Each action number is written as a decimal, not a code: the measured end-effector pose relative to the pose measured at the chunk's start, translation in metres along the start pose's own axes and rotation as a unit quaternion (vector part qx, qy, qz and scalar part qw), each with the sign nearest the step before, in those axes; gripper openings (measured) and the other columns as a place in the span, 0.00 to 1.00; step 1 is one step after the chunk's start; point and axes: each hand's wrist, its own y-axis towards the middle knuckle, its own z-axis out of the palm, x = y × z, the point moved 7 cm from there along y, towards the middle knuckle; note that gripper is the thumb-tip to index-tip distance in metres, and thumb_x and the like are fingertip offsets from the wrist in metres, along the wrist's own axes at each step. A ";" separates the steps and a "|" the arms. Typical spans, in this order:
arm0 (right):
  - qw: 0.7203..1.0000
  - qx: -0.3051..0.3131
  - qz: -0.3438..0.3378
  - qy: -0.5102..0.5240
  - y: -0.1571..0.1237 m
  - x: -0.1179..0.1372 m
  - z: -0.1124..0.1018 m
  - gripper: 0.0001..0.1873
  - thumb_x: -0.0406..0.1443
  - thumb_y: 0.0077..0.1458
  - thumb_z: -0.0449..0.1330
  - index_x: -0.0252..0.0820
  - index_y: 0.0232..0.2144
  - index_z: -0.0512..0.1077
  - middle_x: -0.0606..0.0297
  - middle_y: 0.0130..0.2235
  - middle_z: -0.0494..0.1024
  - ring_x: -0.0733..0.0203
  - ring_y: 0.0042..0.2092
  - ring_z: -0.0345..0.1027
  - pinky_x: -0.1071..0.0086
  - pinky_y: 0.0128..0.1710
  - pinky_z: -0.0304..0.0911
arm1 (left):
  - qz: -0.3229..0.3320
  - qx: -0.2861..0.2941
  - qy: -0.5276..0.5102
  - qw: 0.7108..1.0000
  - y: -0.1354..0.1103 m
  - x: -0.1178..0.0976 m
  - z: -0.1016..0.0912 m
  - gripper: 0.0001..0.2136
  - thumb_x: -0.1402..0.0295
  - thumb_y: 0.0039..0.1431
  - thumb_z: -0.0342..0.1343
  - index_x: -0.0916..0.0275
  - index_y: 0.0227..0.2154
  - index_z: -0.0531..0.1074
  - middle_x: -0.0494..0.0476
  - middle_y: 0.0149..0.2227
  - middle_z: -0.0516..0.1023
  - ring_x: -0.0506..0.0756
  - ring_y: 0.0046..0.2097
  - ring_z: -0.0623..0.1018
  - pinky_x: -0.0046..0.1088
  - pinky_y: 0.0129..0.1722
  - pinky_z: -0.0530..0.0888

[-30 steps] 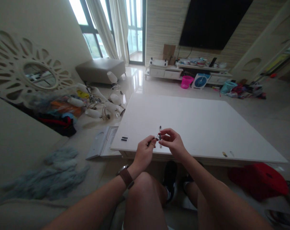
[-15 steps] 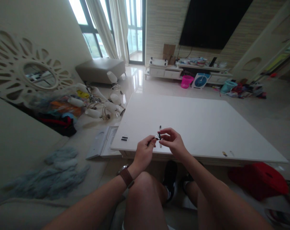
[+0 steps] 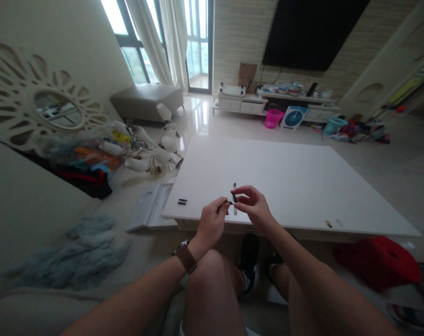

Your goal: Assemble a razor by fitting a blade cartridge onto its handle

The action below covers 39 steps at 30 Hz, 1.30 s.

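Both my hands meet above the near edge of the white table (image 3: 268,168). My left hand (image 3: 211,220) is closed, thumb and fingers pinching a small silver-and-black object (image 3: 230,200) too small to name. From the right, my right hand (image 3: 254,208) pinches a short black piece (image 3: 235,198) against the silvery part. Whether the two pieces are joined, I cannot tell. Beyond and below the fingers, a thin pale stick with a dark tip (image 3: 235,185) lies on the table, its middle hidden.
Two short black strips (image 3: 182,202) lie at the table's left corner. A small gold-and-black piece (image 3: 328,224) is near its front edge on the right. An open white box (image 3: 145,210) rests on the floor at left, and a red stool (image 3: 376,263) at right.
The black piece between my right fingers is tilted slightly differently. Both hands have otherwise stayed almost in place, keeping their pinch.
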 end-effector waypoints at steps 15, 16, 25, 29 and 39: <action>0.997 -0.071 0.009 -0.010 0.008 -0.011 -0.012 0.13 0.44 0.52 0.69 0.42 0.35 0.77 0.63 0.33 0.80 0.56 0.40 0.77 0.63 0.45 0.67 | -0.092 -0.044 -0.120 0.988 0.005 0.028 0.001 0.13 0.57 0.66 0.47 0.61 0.38 0.67 0.49 0.27 0.70 0.50 0.28 0.65 0.26 0.29 0.62; 0.997 -0.073 0.014 -0.006 0.008 -0.013 -0.013 0.14 0.45 0.52 0.69 0.42 0.34 0.76 0.63 0.33 0.79 0.56 0.40 0.77 0.63 0.45 0.68 | -0.111 -0.046 -0.137 0.983 0.005 0.032 0.002 0.12 0.58 0.65 0.48 0.61 0.41 0.66 0.49 0.27 0.71 0.50 0.27 0.65 0.26 0.29 0.63; 0.996 -0.078 0.035 -0.024 0.010 -0.019 -0.012 0.20 0.51 0.52 0.66 0.41 0.32 0.70 0.66 0.28 0.76 0.64 0.27 0.71 0.71 0.27 0.63 | -0.161 -0.059 -0.155 0.973 0.006 0.047 0.004 0.09 0.61 0.59 0.52 0.63 0.35 0.66 0.52 0.31 0.71 0.48 0.27 0.69 0.23 0.25 0.65; 0.997 -0.058 0.027 -0.042 0.010 -0.024 -0.007 0.15 0.49 0.57 0.61 0.44 0.34 0.67 0.73 0.23 0.69 0.67 0.22 0.62 0.73 0.23 0.56 | -0.177 -0.053 -0.139 0.973 0.005 0.049 0.005 0.12 0.59 0.58 0.53 0.65 0.36 0.70 0.50 0.24 0.68 0.49 0.24 0.69 0.23 0.23 0.65; 0.966 0.022 0.022 -0.256 0.009 -0.034 0.009 0.16 0.48 0.59 0.59 0.41 0.34 0.73 0.71 0.24 0.65 0.65 0.26 0.58 0.71 0.26 0.53 | -0.198 -0.021 -0.163 0.966 0.001 0.043 0.009 0.15 0.60 0.54 0.57 0.69 0.36 0.74 0.52 0.22 0.71 0.49 0.23 0.70 0.22 0.23 0.65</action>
